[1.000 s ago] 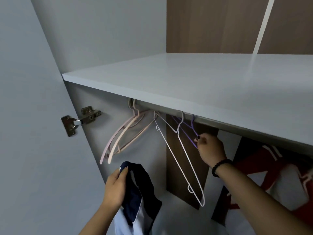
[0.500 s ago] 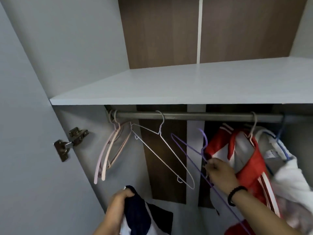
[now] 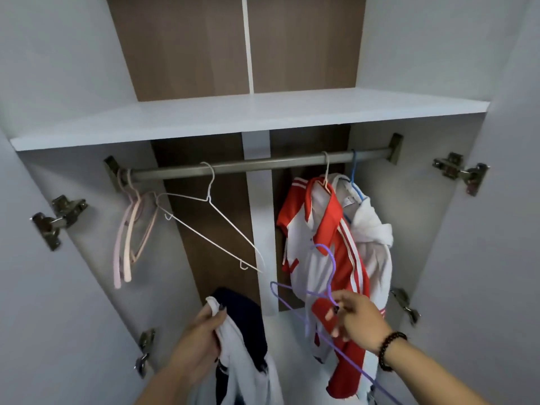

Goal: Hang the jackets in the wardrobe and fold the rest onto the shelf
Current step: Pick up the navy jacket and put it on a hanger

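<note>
My left hand (image 3: 198, 337) grips a navy and white jacket (image 3: 248, 346) low in the wardrobe opening. My right hand (image 3: 359, 320) pinches a purple wire hanger (image 3: 325, 290) just below its hook; the hanger is off the rail and hangs in front of a red and white jacket (image 3: 327, 258). That jacket hangs from the grey rail (image 3: 248, 165) at the right, beside a white garment (image 3: 372, 235) on a blue hanger. The white shelf (image 3: 233, 118) above the rail is bare.
An empty white wire hanger (image 3: 210, 217) hangs mid-rail, and pink hangers (image 3: 128, 238) bunch at the rail's left end. Both wardrobe doors stand open, with metal hinges (image 3: 58, 217) on the left and hinges (image 3: 458, 171) on the right.
My right hand has lifted the purple hanger off the rail and brought it down and toward me. The view has pulled back from the shelf. My left hand still holds the navy jacket.
</note>
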A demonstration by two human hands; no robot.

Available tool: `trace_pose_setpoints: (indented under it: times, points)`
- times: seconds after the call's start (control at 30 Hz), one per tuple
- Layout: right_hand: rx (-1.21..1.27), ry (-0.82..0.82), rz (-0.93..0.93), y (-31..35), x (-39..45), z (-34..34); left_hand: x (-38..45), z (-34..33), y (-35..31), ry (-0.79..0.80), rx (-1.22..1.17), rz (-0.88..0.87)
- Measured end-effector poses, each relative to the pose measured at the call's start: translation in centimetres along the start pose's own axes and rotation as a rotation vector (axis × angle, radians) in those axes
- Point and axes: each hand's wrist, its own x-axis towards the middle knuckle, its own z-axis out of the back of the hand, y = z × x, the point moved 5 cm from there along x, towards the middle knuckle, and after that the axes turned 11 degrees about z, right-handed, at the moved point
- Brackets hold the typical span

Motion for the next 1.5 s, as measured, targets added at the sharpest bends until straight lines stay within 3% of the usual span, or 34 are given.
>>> trace_pose_setpoints:
  times: [0.1, 0.27, 0.43, 0.6, 0.83, 0.93, 1.13, 1.33, 1.5]
  points:
    - [-0.118, 0.004, 0.028, -0.5, -2.0, 1.3, -0.9, -0.5, 0.6, -0.015, 0.101, -0.02]
    - [-0.236, 0.028, 0.153, -0.6, -4.9, 2.7, -3.4, -0.6, 1.9, -0.184, 0.303, 0.021]
    - [-0.082, -0.045, 0.188, 0.1, -7.8, 4.2, -3.5, -0.1, 2.8, -0.256, 0.543, -0.001]
    - [0.016, -0.007, 0.099, -0.2, -12.4, 6.0, -8.3, -4.3, 5.3, -0.325, 0.562, -0.011]
    - [-0.202, 0.147, 0.068, -3.1, -20.6, 7.0, -13.0, -5.7, 13.1, -0.348, 0.496, 0.007]
    - [-0.251, 0.219, 0.068, -4.1, -23.3, 6.6, -15.7, -6.3, 15.5, -0.342, 0.579, -0.003]
    - [-0.333, 0.303, 0.104, -4.2, -27.4, 4.2, -20.8, -9.0, 17.8, -0.334, 0.964, -0.145]
    - [0.071, 0.082, 0.147, -0.5, -28.8, 4.7, -25.4, -14.8, 20.2, -0.239, 1.865, -0.317]
    - [0.206, 0.013, 0.168, 1.6, -30.6, 5.2, -27.5, -14.7, 20.5, -0.301, 2.036, -0.571]
